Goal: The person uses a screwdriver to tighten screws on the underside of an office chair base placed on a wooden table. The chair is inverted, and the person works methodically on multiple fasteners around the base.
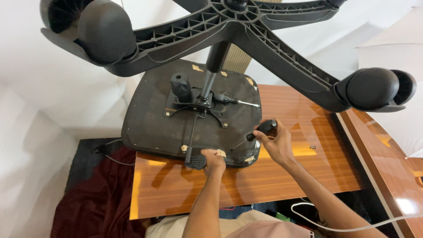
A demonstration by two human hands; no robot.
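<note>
An office chair lies upside down on a glossy wooden table (282, 176), its black seat (150, 128) flat on the tabletop and its base (246, 31) with the casters rearing up toward the camera. The seat sits just ahead of both hands, its near edge under the fingers.

The left hand (213, 159) rests at the seat's near edge, knuckles up, fingers curled down over the rim. Just to its left, touching or almost touching the thumb side, is the paddle end of the lever (194, 162), whose thin rod runs away from the hand up to the mechanism plate (194, 105) at the seat's middle. Whether the fingers grip the seat rim or only press on it I cannot tell. The forearm comes straight up from the bottom of the view, nearly vertical.

The right hand (276, 143) is to the right of the left one and a little farther forward, over the seat's right near corner. It is wrapped around the black handle of a screwdriver (260, 131); the shaft slants down and left from the fist to the seat's underside, near the corner. The wrist is bent, the forearm angling in from the lower right.

Beyond the hands, the gas column (211, 75) rises from the plate to the base. A small screw (313, 147) lies on the table right of the right hand. A white cable (352, 228) trails beneath the right forearm.
</note>
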